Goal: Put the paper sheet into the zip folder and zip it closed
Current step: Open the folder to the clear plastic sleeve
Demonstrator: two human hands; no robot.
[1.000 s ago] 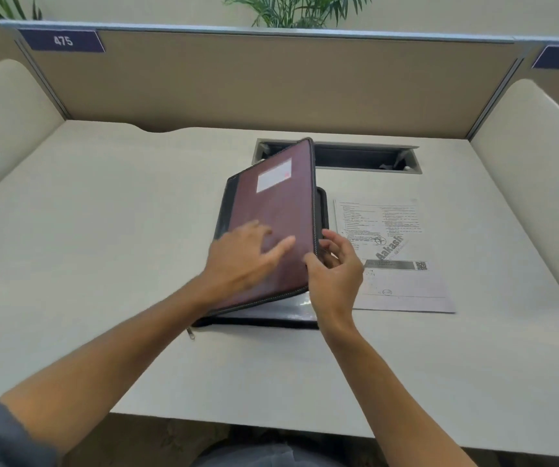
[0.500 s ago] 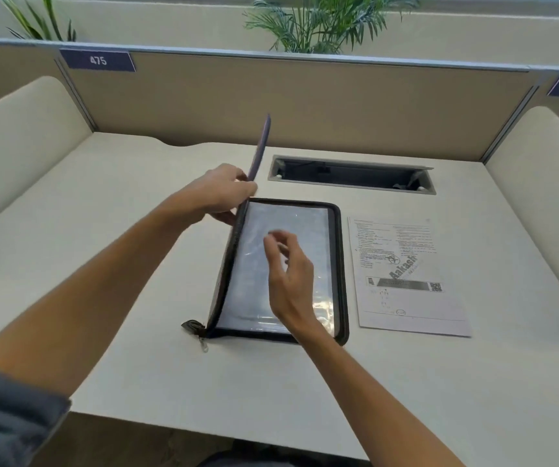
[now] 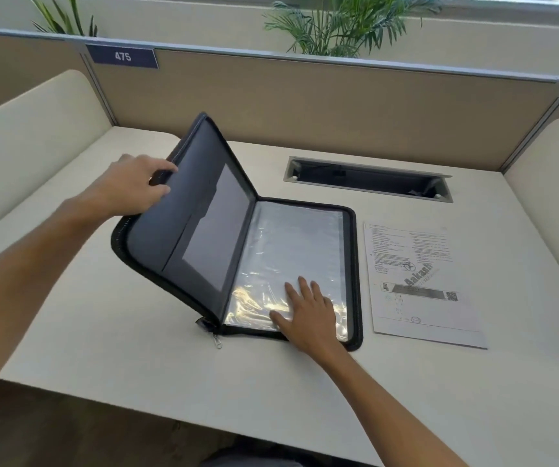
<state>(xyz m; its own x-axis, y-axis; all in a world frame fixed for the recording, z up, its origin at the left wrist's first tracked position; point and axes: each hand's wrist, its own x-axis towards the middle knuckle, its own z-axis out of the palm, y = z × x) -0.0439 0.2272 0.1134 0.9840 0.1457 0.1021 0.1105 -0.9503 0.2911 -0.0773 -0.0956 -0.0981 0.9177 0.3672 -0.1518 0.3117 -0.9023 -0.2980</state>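
Observation:
The dark zip folder (image 3: 200, 214) lies open on the desk, its cover tilted up to the left and clear plastic sleeves (image 3: 291, 244) showing on the flat right half. My left hand (image 3: 133, 187) grips the cover's outer edge, holding it partly raised. With straight fingers, my right hand (image 3: 308, 315) presses flat on the sleeves near the folder's front edge. The printed paper sheet (image 3: 419, 284) lies flat on the desk just right of the folder, untouched. The zip pull (image 3: 216, 340) hangs at the front of the spine.
A recessed cable slot (image 3: 369, 178) sits in the desk (image 3: 103, 332) behind the folder. Cream side panels (image 3: 29, 136) and a tan partition (image 3: 305, 106) enclose the desk on three sides. Plants stand beyond the partition.
The cover swung from nearly closed, through upright, over to the left. My left hand moved left with its edge; my right hand dropped flat onto the sleeves.

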